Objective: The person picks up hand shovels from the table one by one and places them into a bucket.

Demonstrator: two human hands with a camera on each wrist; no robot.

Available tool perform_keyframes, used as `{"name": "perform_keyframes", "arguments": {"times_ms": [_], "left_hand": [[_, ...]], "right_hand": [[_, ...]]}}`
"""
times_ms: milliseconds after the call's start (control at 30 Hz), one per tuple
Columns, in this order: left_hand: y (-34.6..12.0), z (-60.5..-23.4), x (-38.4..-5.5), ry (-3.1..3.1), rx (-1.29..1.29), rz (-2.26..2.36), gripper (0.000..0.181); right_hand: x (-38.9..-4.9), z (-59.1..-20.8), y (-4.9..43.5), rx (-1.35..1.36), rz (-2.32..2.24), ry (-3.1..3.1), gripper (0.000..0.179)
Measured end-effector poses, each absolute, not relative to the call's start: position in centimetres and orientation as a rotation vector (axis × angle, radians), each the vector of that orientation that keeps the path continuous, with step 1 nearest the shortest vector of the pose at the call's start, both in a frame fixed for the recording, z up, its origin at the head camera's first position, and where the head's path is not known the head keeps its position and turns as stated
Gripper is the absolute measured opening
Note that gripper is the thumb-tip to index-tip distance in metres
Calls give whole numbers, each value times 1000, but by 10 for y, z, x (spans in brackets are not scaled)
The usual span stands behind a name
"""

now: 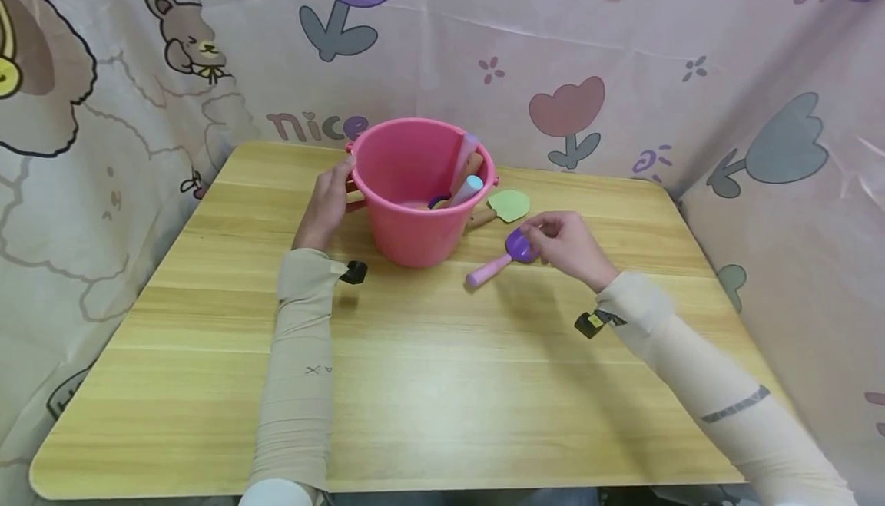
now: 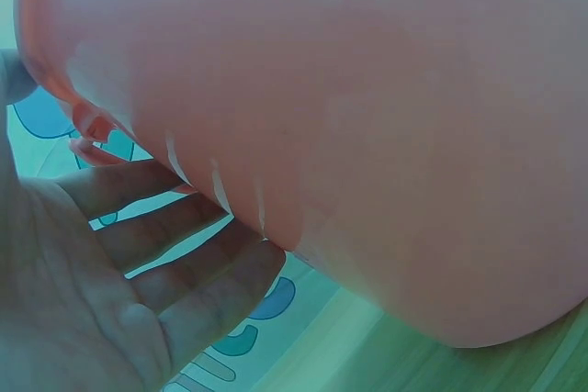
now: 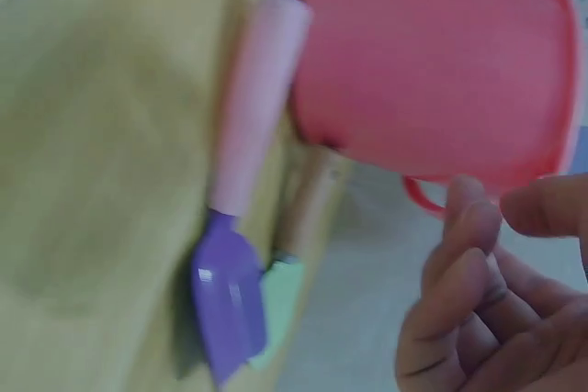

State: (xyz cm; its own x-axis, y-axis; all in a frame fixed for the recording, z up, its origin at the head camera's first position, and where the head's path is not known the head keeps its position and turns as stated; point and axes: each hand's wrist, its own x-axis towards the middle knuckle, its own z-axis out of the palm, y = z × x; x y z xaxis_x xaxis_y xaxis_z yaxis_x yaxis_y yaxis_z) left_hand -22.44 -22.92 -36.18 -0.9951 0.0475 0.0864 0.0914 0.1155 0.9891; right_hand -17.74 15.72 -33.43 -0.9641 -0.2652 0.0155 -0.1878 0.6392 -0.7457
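Note:
A pink bucket (image 1: 415,237) stands upright on the table, with several toy handles poking up inside it, one of them light blue (image 1: 469,187). My left hand (image 1: 325,206) holds the bucket at its left side. In the left wrist view the thumb is up at the rim and the fingers (image 2: 184,254) lie along the outer wall. My right hand (image 1: 563,245) hovers over a toy shovel (image 1: 491,269) with a purple scoop and pink handle. Its fingers are loosely bent and hold nothing; the right wrist view shows a gap between thumb and fingertips.
Behind the purple shovel lies a light green toy spade (image 1: 510,205) with a brown handle, partly behind the bucket. The wooden table (image 1: 429,383) backs onto a patterned cloth (image 1: 456,30), which also hangs along both sides.

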Motion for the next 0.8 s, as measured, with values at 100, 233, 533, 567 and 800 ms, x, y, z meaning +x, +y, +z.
{"name": "perform_keyframes", "arguments": {"times_ms": [100,233,533,567,800], "left_hand": [[-230,-363,-225,-2322,-145,-2060,65],[-230,-363,-225,-2333,-160,-2046,66],[-229,-362,-222,-2326,-145,-2058,69],[-229,-362,-222,-2329,-147,-2057,69],[-230,-363,-224,-2332,-151,-2042,68]], "right_hand": [[-175,-350,152,-425,-1160,2692,27],[-172,-366,140,-506,-1045,2615,36],[-170,-390,115,-696,-862,2520,48],[-170,-392,113,-703,-861,2501,48],[-172,-399,112,-669,-886,2400,35]]}}
